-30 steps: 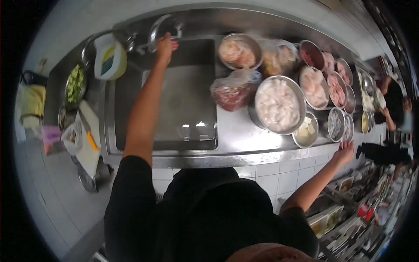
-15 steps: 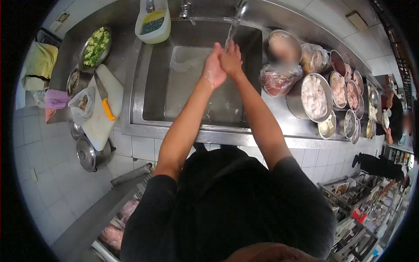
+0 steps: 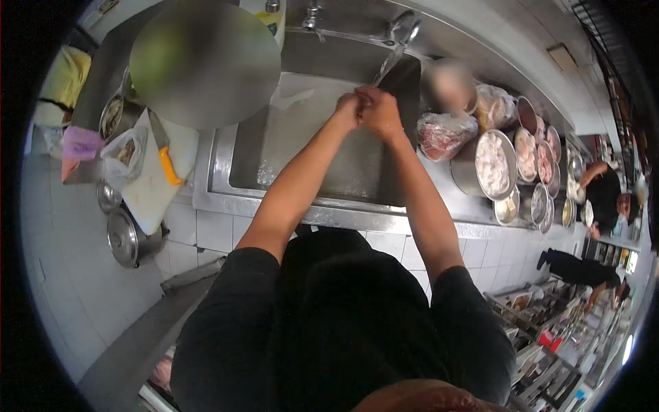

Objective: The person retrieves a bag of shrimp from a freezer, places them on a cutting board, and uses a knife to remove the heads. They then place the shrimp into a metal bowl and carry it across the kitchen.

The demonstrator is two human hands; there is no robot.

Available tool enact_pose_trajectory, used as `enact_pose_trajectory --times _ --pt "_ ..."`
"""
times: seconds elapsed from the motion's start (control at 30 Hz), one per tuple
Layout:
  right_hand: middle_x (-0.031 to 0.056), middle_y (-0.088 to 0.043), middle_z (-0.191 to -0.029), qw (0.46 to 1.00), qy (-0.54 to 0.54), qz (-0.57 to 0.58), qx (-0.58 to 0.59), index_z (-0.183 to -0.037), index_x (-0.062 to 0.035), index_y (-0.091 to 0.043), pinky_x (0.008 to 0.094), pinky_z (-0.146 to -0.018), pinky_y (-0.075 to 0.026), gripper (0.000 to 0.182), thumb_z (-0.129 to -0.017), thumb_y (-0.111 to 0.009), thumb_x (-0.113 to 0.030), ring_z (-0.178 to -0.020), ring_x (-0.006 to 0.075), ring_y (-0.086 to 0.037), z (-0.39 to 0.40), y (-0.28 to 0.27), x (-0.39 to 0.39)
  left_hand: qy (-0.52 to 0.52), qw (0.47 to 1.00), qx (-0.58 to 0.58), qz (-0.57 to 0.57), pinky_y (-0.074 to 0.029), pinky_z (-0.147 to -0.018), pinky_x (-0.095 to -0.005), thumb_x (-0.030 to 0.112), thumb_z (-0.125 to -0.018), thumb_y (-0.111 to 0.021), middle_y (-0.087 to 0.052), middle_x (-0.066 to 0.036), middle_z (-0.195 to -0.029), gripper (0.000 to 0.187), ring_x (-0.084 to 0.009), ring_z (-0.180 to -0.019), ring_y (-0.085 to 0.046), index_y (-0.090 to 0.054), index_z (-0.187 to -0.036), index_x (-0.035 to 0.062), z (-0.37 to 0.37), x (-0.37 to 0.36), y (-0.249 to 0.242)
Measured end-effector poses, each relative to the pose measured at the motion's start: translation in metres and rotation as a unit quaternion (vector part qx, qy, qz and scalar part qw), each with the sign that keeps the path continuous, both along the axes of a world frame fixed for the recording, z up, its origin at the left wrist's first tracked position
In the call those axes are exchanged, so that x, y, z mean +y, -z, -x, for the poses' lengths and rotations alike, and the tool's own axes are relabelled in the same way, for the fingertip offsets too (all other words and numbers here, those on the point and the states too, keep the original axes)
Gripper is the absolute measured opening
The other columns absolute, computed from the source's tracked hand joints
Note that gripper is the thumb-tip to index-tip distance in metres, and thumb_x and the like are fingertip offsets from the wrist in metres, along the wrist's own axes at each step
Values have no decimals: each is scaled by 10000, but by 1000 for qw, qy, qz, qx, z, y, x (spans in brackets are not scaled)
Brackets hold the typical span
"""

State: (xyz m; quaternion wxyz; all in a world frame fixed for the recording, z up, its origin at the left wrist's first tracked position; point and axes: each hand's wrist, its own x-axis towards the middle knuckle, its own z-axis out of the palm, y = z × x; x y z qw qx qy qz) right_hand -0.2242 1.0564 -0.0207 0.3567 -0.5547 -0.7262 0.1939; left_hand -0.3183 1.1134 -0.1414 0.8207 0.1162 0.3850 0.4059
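Note:
My left hand and my right hand press together over the metal sink, just below the stream of water from the running tap. Both have their fingers curled against each other, and no object shows between them. Some of the fingers are hidden where the hands overlap. Shallow water with a little foam lies in the basin beneath.
Left of the sink, a knife with an orange handle lies on a white cutting board beside a plastic bag. To the right stand wrapped meat and a pot of pale pieces. Co-workers are at far right.
My hands have gone from palm against palm with straight fingers to curled fingers folded together. They sit slightly lower, and the camera view has shifted.

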Motion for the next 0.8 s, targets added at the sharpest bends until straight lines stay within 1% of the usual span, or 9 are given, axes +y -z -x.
enact_pose_trajectory --times 0.1,0.2,0.23,0.33,0.37,0.5,0.63,0.73,0.8 --pt "191 -726 -857 967 93 201 130 -1023 1 -717 347 -721 -542 227 -839 -653 -115 -828 209 -720 3 -13 28 16 995 88 48 -519 -650 -324 54 -847 -597 -602 -35 -831 42 -146 -731 -578 -583 -880 76 6 -27 -36" --pt "180 -730 -851 962 115 190 159 -998 -3 -730 366 -732 -538 261 -882 -660 -226 -826 262 -720 20 -6 50 17 994 103 -17 -527 -663 -318 31 -815 -660 -623 -43 -839 115 -164 -732 -599 -603 -910 64 8 -40 -31" --pt "168 -728 -842 988 120 70 74 -976 -30 -746 398 -751 -534 360 -894 -665 -371 -814 319 -710 27 -8 51 4 994 92 -54 -530 -669 -316 27 -807 -682 -634 -50 -846 138 -170 -732 -608 -614 -922 58 10 -38 -33" --pt "166 -717 -848 991 93 74 -62 -972 -70 -758 442 -764 -527 445 -854 -685 -493 -829 347 -694 7 0 79 -14 992 53 -115 -534 -662 -327 15 -789 -716 -673 -97 -867 125 -198 -747 -648 -643 -890 16 1 -34 -31" --pt "162 -721 -863 987 78 -46 -131 -956 -64 -742 461 -737 -525 442 -838 -699 -488 -817 350 -693 -8 23 101 -22 991 58 -120 -535 -658 -334 7 -777 -724 -680 -110 -864 114 -206 -753 -658 -652 -865 1 0 -30 -23" --pt "221 -536 -1215 946 184 -68 -257 -1201 -50 -597 471 -935 -486 534 -741 -804 -225 -1083 397 -586 -8 -21 121 48 890 400 -214 -523 -757 -344 100 -738 -755 -728 -92 -899 192 -194 -835 -665 -740 -902 2 19 -29 -64" --pt "246 -535 -1149 939 225 -174 -190 -1125 -72 -646 478 -913 -480 424 -756 -784 -228 -1028 425 -586 -26 25 161 24 858 448 -252 -521 -792 -326 149 -759 -759 -735 -95 -918 227 -181 -860 -672 -746 -935 7 84 -31 -102" --pt "241 -613 -888 923 215 -236 -217 -960 -27 -696 500 -767 -457 261 -835 -728 -254 -876 400 -609 -36 36 174 -46 821 498 -275 -521 -806 -325 199 -802 -737 -740 -108 -936 236 -179 -865 -674 -750 -956 21 165 -35 -109" --pt "213 -647 -767 940 307 -146 33 -802 15 -677 469 -696 -467 359 -862 -722 -336 -721 367 -614 -31 33 182 -112 793 525 -288 -524 -815 -320 242 -834 -718 -742 -110 -943 259 -160 -874 -673 -749 -971 25 235 -53 -126"
